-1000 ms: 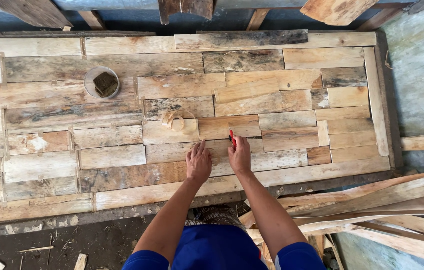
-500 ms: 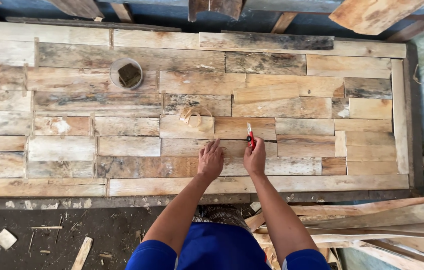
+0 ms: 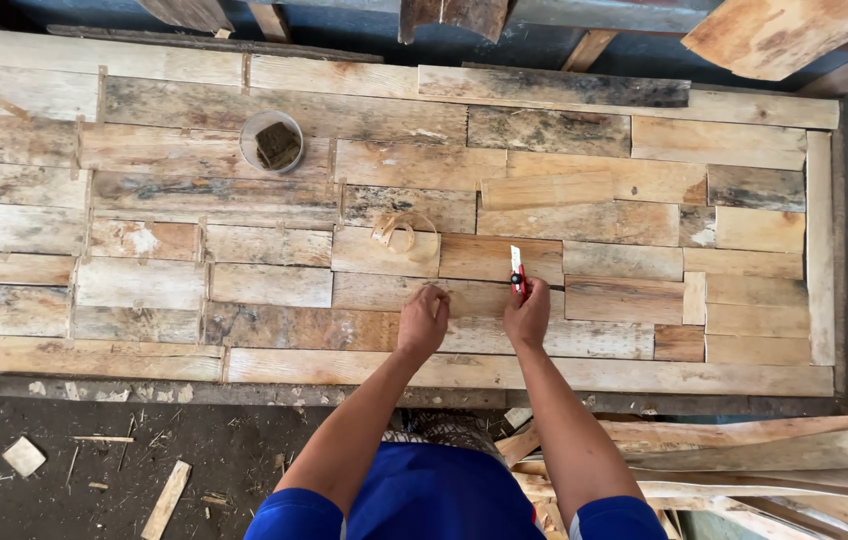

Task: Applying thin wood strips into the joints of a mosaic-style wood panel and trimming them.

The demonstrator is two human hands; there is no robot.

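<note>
1. The right hand (image 3: 527, 318) is clenched around a red-handled utility knife (image 3: 517, 272); its pale blade points away from the person and lies on a smooth tan plank.
2. The left hand (image 3: 423, 322) rests fist-like, knuckles up, on the patchwork wooden panel (image 3: 144, 290) just left of the knife; whether it pinches anything cannot be told.
3. The panel is made of rough rectangular boards, some grey and weathered, some fresh.
4. A curled wood shaving (image 3: 399, 232) lies beyond the left hand.
5. A round pale cup (image 3: 272, 142) holding a dark block stands farther left.
6. Loose thin slats (image 3: 744, 450) pile up at lower right.
</note>
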